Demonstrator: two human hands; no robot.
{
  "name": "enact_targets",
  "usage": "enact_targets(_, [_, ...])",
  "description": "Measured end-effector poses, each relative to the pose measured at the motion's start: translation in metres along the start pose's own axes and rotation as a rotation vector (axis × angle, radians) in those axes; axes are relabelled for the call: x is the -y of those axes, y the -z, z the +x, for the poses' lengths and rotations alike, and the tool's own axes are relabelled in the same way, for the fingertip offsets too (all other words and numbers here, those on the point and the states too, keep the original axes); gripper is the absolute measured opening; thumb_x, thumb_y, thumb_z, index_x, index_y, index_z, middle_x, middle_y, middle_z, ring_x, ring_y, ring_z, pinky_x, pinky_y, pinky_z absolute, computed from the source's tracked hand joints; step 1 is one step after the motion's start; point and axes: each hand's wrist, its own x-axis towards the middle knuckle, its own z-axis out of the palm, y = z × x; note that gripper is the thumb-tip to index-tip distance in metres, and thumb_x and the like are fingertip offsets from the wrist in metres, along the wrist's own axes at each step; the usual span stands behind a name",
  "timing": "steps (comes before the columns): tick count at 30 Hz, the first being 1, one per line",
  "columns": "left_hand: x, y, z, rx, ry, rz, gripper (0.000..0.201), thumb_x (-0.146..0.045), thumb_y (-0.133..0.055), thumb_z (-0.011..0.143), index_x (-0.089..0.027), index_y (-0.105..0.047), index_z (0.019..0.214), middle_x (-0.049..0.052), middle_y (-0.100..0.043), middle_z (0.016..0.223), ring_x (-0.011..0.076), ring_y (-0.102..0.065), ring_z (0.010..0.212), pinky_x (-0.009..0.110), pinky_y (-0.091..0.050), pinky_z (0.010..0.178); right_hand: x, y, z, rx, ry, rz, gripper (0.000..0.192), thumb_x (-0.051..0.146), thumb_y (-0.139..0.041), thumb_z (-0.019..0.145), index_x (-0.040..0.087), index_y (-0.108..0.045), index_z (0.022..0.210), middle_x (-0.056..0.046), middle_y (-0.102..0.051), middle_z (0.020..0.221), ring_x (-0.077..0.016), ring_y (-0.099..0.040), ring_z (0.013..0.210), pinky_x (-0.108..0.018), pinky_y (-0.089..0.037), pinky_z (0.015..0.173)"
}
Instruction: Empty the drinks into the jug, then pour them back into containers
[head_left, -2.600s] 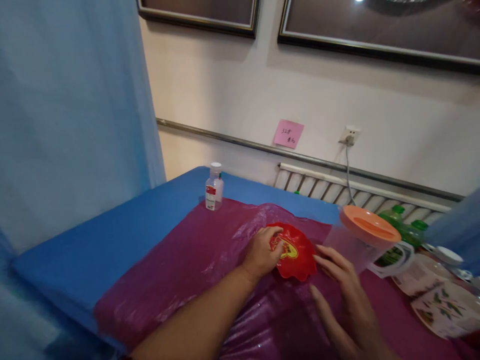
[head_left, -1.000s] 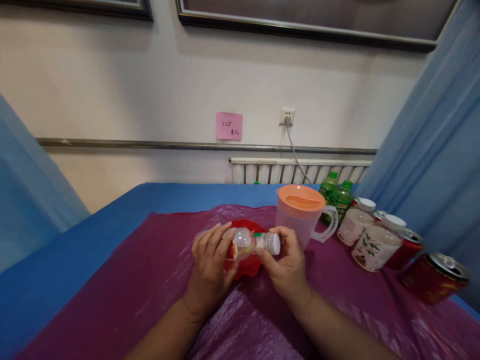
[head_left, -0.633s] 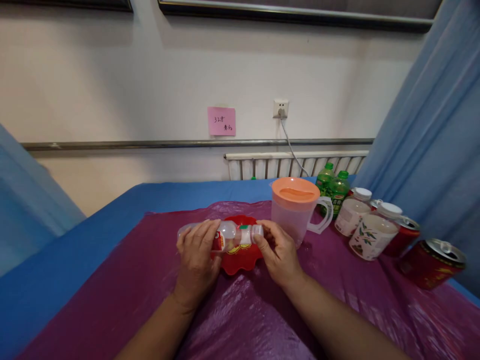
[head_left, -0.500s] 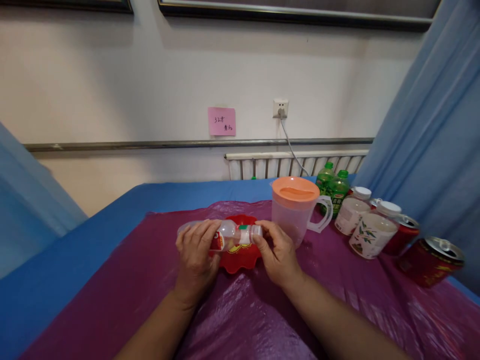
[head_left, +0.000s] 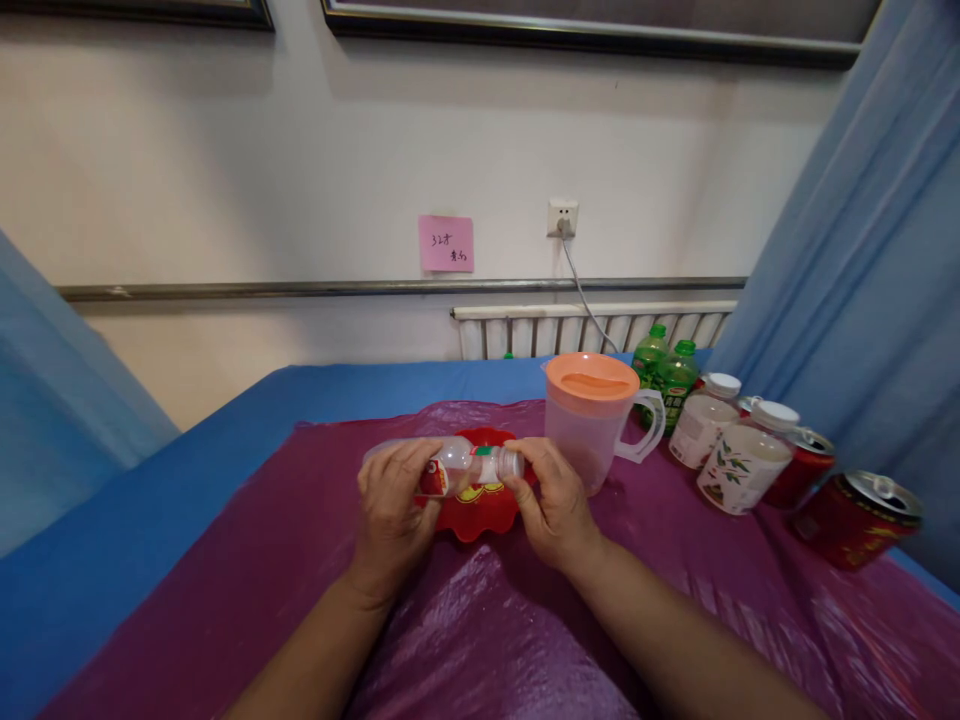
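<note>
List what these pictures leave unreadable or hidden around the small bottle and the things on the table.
- Bottle cap: in the head view the right hand covers the end of the small bottle, so on or off cannot be told.
- Bottle body: left hand hides much of it.
- Red dish: bottle and hands cover its middle.
- Pink note: writing too small.
- Pitcher: frosted wall and orange lid hide any contents.
- Picture frames: cut by top edge.

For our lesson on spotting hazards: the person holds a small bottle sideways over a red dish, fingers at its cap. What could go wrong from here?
1. The small bottle lies on its side between left hand and right hand; with the cap loosened, its contents might miss the red dish.
2. The pitcher stands close to the right hand and might get knocked.
</note>
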Motion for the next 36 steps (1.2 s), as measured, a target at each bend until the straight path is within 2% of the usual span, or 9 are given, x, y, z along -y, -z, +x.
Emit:
enact_targets(4, [0.005,-0.003,-0.0012,0.011,0.001,0.017,0.047,-0.019,-0.059,0.087,-0.022,-0.055,0.133,0.012,-0.069,0.123,0.0305,-0.061,0.115,0.046,-0.039,0.104,-0.0005,-0.0007,-0.0019,0.03,0.031,0.019,0.046,0.014,-0.053,0.093,0.031,-0.054,0.136,-0.01,-0.056,0.135,-0.0235,-0.057,0.126,-0.045,-0.048,0.108])
enact_targets(8, [0.0032,-0.0019,-0.0003,0.006,-0.012,0.028,0.047,-0.019,-0.058,0.088,-0.022,-0.055,0.134,0.013,-0.069,0.124,0.031,-0.06,0.116,0.047,-0.038,0.105,-0.0004,0.0005,-0.0028,0.014,-0.033,0.006,0.059,0.025,-0.061,0.093,0.027,-0.043,0.15,-0.013,-0.047,0.149,-0.0271,-0.047,0.138,-0.048,-0.041,0.115])
enact_targets(10, [0.0016,-0.001,0.0005,0.011,-0.032,0.029,0.045,-0.019,-0.058,0.09,-0.021,-0.055,0.134,0.013,-0.069,0.124,0.0306,-0.06,0.116,0.047,-0.038,0.105,-0.0022,0.0011,-0.0023,0.001,-0.106,0.0,0.054,0.033,-0.062,0.095,0.023,-0.048,0.146,-0.014,-0.055,0.138,-0.0273,-0.055,0.128,-0.047,-0.046,0.109])
enact_targets(12, [0.0009,-0.0006,0.0012,0.018,-0.049,0.038,0.043,-0.018,-0.057,0.09,-0.02,-0.055,0.134,0.014,-0.069,0.124,0.0303,-0.06,0.117,0.048,-0.038,0.106,-0.0048,0.0015,-0.0015,0.008,-0.175,0.007,0.039,0.038,-0.059,0.097,0.021,-0.059,0.132,-0.011,-0.066,0.115,-0.0246,-0.064,0.105,-0.042,-0.054,0.095])
enact_targets(14, [0.001,-0.001,0.0019,0.021,-0.059,0.048,0.043,-0.016,-0.057,0.09,-0.019,-0.055,0.133,0.014,-0.069,0.124,0.0303,-0.059,0.118,0.048,-0.037,0.107,-0.007,0.002,-0.0008,0.022,-0.201,0.016,0.029,0.038,-0.057,0.099,0.021,-0.064,0.121,-0.008,-0.067,0.098,-0.022,-0.065,0.089,-0.038,-0.056,0.084])
enact_targets(21, [0.0009,-0.0016,0.0031,-0.006,-0.035,0.047,0.045,-0.014,-0.057,0.087,-0.02,-0.057,0.131,0.014,-0.069,0.126,0.0306,-0.06,0.12,0.05,-0.037,0.108,-0.0048,0.0045,-0.0022,0.032,-0.04,0.036,0.046,0.023,-0.055,0.095,0.026,-0.053,0.14,-0.011,-0.06,0.132,-0.0247,-0.057,0.125,-0.044,-0.046,0.108])
enact_targets(24, [-0.0011,-0.0007,0.0029,0.007,-0.035,0.045,0.045,-0.016,-0.057,0.089,-0.02,-0.056,0.133,0.014,-0.068,0.128,0.0307,-0.059,0.122,0.051,-0.036,0.11,-0.0046,0.0043,-0.0029,0.036,-0.073,0.036,0.049,0.026,-0.059,0.095,0.025,-0.05,0.143,-0.011,-0.061,0.131,-0.025,-0.059,0.122,-0.044,-0.048,0.106])
enact_targets(29, [-0.0027,-0.0006,0.0031,0.018,-0.046,0.052,0.044,-0.019,-0.056,0.092,-0.023,-0.055,0.136,0.013,-0.067,0.132,0.03,-0.056,0.13,0.05,-0.032,0.115,-0.0054,0.0036,-0.0019,0.024,-0.138,0.03,0.034,0.032,-0.06,0.097,0.023,-0.062,0.13,-0.008,-0.067,0.11,-0.0229,-0.065,0.101,-0.039,-0.053,0.09])
enact_targets(36, [0.0033,-0.0043,0.0021,-0.017,0.028,0.032,0.044,-0.024,-0.059,0.091,-0.023,-0.057,0.136,0.013,-0.066,0.134,0.0318,-0.057,0.13,0.051,-0.032,0.115,-0.0035,0.0037,-0.0034,-0.096,-0.032,0.077,0.036,0.024,-0.06,0.096,0.025,-0.057,0.132,-0.009,-0.062,0.121,-0.0236,-0.06,0.115,-0.043,-0.048,0.102])
